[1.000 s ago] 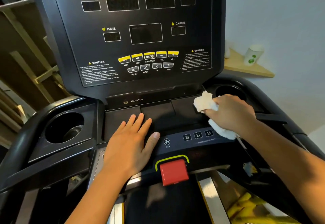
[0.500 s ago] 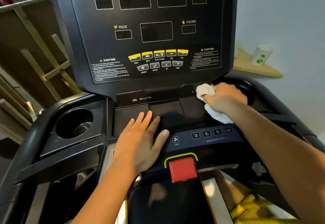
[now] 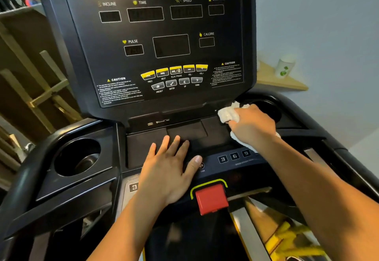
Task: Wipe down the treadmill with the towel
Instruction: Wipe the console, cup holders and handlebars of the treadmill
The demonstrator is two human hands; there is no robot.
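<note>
The black treadmill console [image 3: 151, 41] fills the view, its displays dark. My right hand [image 3: 251, 126] grips a crumpled white towel [image 3: 227, 114] and presses it on the tray's right end, just below the console's lower right corner and beside the right cup holder [image 3: 268, 107]. My left hand [image 3: 170, 168] lies flat with fingers spread on the black tray [image 3: 139, 146], its thumb by the fan button. Part of the towel sticks out under my right wrist.
A red safety key [image 3: 211, 198] sits below the tray's middle. The left cup holder [image 3: 79, 156] is a deep well. A wooden corner shelf [image 3: 281, 82] with a white cup [image 3: 285, 67] is on the wall at right. Wooden slats stand at left.
My right hand has carried the towel up and to the right, from the speed buttons toward the console's lower right corner. My left hand has stayed flat on the tray.
</note>
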